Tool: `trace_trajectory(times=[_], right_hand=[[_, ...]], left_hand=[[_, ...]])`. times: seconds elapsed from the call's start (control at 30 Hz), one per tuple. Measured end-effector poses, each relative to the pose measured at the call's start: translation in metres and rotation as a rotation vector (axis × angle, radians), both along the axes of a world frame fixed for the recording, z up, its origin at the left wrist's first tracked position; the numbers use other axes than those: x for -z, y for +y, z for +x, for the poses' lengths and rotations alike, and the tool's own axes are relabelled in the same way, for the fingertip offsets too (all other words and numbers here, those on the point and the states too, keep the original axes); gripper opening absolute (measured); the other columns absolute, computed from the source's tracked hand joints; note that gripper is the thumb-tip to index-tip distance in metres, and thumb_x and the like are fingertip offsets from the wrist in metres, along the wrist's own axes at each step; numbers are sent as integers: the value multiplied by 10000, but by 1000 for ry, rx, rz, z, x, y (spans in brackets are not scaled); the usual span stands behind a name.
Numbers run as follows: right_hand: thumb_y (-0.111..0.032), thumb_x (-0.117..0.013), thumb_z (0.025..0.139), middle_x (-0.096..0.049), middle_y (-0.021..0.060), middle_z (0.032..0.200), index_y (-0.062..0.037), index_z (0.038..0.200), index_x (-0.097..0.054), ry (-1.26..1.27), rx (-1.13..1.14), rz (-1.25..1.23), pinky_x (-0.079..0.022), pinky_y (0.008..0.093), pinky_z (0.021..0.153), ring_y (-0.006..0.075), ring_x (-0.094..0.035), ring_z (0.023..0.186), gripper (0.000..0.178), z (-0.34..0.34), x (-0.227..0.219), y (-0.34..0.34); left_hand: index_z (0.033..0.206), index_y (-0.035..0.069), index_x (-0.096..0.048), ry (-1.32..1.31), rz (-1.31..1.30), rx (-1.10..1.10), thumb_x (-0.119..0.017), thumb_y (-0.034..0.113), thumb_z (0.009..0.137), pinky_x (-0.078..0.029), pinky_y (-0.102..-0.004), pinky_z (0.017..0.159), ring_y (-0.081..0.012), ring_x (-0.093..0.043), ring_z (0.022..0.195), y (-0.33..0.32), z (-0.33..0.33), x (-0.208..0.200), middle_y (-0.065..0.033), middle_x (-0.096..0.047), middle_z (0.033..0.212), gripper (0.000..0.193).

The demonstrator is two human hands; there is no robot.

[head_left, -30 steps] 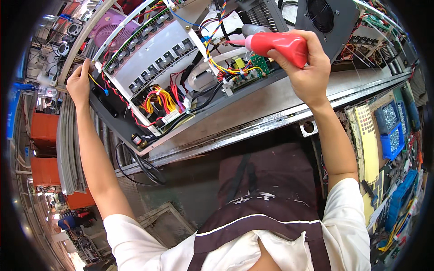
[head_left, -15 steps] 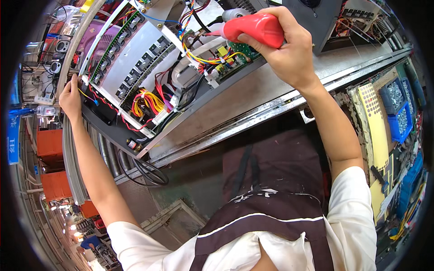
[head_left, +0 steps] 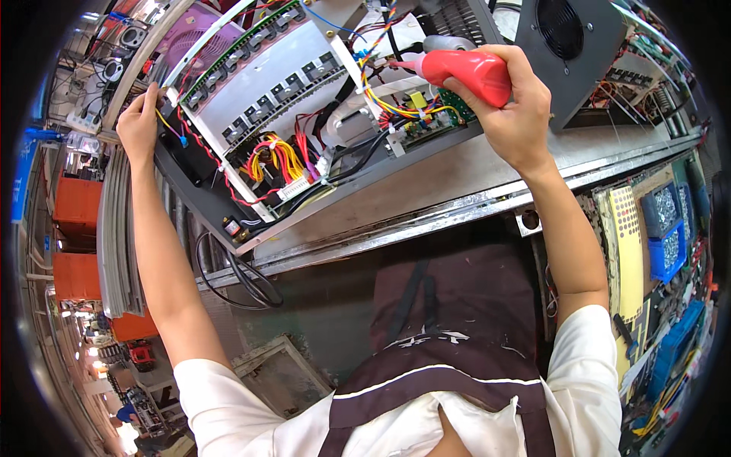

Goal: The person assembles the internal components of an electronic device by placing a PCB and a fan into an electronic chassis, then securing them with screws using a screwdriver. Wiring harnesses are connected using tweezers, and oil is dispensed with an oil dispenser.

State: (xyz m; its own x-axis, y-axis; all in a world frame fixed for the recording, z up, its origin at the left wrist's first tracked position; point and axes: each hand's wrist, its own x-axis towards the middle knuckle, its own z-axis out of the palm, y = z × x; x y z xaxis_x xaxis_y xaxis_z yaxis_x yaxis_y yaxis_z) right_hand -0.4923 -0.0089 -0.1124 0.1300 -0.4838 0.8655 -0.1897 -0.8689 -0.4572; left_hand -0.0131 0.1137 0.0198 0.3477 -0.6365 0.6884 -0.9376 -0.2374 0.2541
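My right hand (head_left: 518, 110) grips a red electric screwdriver (head_left: 466, 68), its tip pointing left toward the wiring inside an open electronics chassis (head_left: 297, 137). The chassis lies tilted on a metal workbench (head_left: 472, 190) and shows a white panel with rows of components, red, yellow and black wire bundles and a small green circuit board (head_left: 434, 122). My left hand (head_left: 139, 126) holds the chassis's far left corner, fingers curled over its edge.
A black fan housing (head_left: 571, 46) stands right of the chassis. Blue bins of small parts (head_left: 664, 228) and a yellow perforated sheet (head_left: 628, 251) sit at the right. Orange crates (head_left: 76, 209) and grey rails (head_left: 118, 228) are at the left. Black cables (head_left: 244, 278) hang below the bench.
The view has shifted, so the chassis and both hands sit slightly differently in frame. My right hand with the screwdriver stays over the wiring; my left hand keeps its hold on the corner.
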Motion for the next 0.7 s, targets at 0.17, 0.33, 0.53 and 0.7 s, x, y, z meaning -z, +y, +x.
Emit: trace_trajectory(times=[0.17, 0.33, 0.53, 0.7], right_hand=[[-133, -819, 702, -664, 111, 850, -43, 990, -583, 83, -16, -29, -518, 299, 663, 236, -648, 744, 383, 2, -5, 4], [-88, -824, 694, -665, 108, 876, -21, 999, -582, 187, 23, -157, -517, 283, 692, 211, -644, 754, 396, -2, -8, 4], [-60, -817, 692, -667, 118, 897, -15, 1015, -588, 217, -24, -198, -517, 293, 714, 227, -650, 783, 398, -1, -10, 8], [-18, -791, 680, -667, 117, 936, -26, 1044, -591, 140, -146, -61, -518, 305, 729, 253, -655, 811, 415, 8, -14, 6]], left_hand=[[909, 54, -737, -9, -23, -1, -624, 417, 879, -438, -228, 648, -72, -571, 655, 0, 6, 1, -17, -666, 685, 381], [908, 54, -736, -9, -35, -16, -629, 427, 874, -437, -231, 638, -77, -564, 638, 0, -2, 0, -20, -656, 665, 389], [921, 60, -737, -7, -28, -51, -629, 431, 873, -445, -238, 657, -85, -580, 655, 1, -5, -1, -27, -667, 684, 389], [924, 68, -744, 17, 16, -41, -628, 417, 881, -459, -228, 695, -86, -621, 704, 2, -1, -4, -29, -696, 730, 370]])
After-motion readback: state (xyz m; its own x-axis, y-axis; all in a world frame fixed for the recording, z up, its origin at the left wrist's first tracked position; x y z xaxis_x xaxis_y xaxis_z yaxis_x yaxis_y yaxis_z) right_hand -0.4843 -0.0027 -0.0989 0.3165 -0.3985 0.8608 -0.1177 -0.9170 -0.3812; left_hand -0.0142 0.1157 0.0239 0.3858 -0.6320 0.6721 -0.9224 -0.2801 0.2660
